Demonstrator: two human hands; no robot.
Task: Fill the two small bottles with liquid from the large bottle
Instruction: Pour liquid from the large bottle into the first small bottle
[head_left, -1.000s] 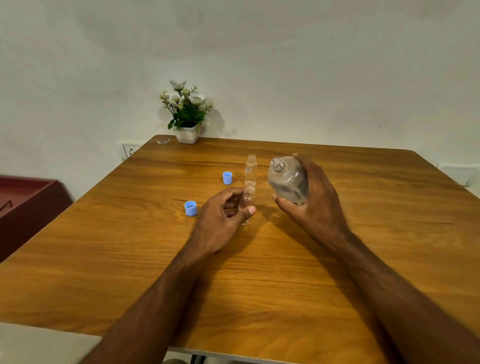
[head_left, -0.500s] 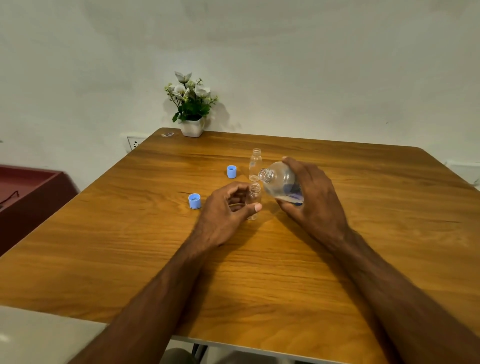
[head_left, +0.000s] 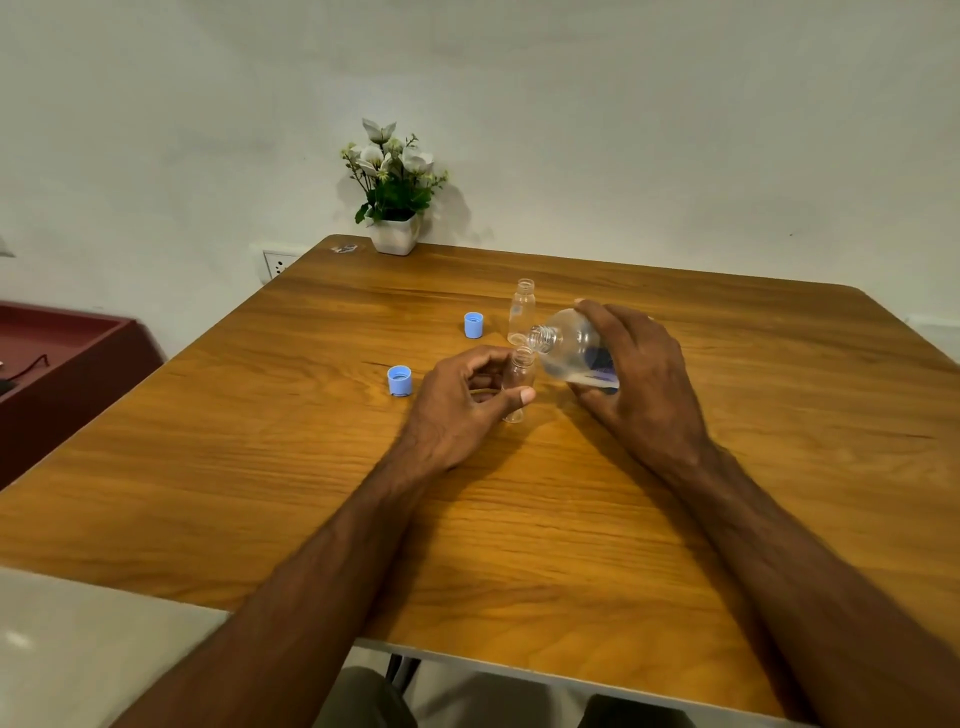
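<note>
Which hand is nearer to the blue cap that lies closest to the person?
Left. The left hand is just right of that blue cap, holding a small bottle; the right hand is farther right, holding the large bottle.

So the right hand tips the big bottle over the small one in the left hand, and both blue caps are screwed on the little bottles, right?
Not quite. The head view shows both blue caps lying loose on the table, both small bottles uncapped. The rest is right.

Large clear bottle (head_left: 571, 349) tipped over near small bottle (head_left: 518, 385), second small bottle (head_left: 521, 310) upright behind
</note>
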